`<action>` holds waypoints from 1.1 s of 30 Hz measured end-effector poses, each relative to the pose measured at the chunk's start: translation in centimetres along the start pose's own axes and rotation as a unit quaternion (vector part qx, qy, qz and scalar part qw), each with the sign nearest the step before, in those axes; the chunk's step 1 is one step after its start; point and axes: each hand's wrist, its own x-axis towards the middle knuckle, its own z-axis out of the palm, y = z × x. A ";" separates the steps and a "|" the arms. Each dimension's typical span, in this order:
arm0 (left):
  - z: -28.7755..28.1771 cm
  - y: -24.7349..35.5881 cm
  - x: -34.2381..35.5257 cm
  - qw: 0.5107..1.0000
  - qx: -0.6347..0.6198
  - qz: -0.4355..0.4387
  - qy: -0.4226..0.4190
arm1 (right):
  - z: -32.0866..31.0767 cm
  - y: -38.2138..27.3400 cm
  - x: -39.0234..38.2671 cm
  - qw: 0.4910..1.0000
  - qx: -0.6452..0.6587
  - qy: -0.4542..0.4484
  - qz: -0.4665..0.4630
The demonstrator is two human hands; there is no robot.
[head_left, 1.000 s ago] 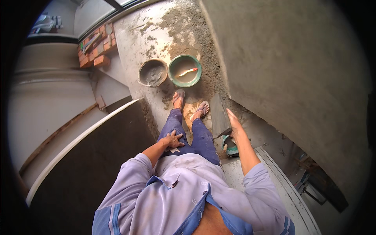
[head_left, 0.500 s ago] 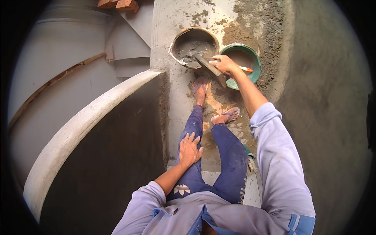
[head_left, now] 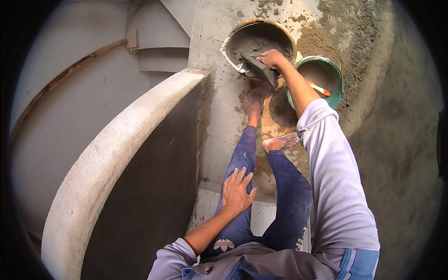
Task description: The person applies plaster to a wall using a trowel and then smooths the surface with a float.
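Observation:
My right hand [head_left: 273, 60] is closed around a grey plastering float [head_left: 259, 68]. The float is tilted over the near rim of a round bucket [head_left: 294, 43] with a white rope handle [head_left: 225, 49]; its far end reaches toward the wet grey mortar [head_left: 249, 43] inside. The grip itself is mostly hidden by my fingers. My left hand [head_left: 236, 192] lies flat on my left thigh, fingers spread, holding nothing. Right of the mortar bucket stands a green bucket [head_left: 342, 85] of murky water, with an orange-and-white handle [head_left: 320, 90], perhaps a brush's, leaning inside.
My sandalled feet stand on mortar-spattered floor [head_left: 224, 109] just below the buckets. A curved, pale wall edge [head_left: 116, 135] sweeps along my left, with a dark surface beneath it. Rough mortar [head_left: 359, 56] lies along the right, beside a broad grey surface [head_left: 396, 154].
My right hand has brought the float from between the two buckets to the left, over the mortar bucket. The view has shifted, moving the buckets rightward and up. My left hand stays on my thigh.

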 end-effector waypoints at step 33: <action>-15.0 24.7 4.6 0.725 0.388 0.568 0.037 | 0.7 -7.7 -97.4 0.352 0.643 0.618 -0.284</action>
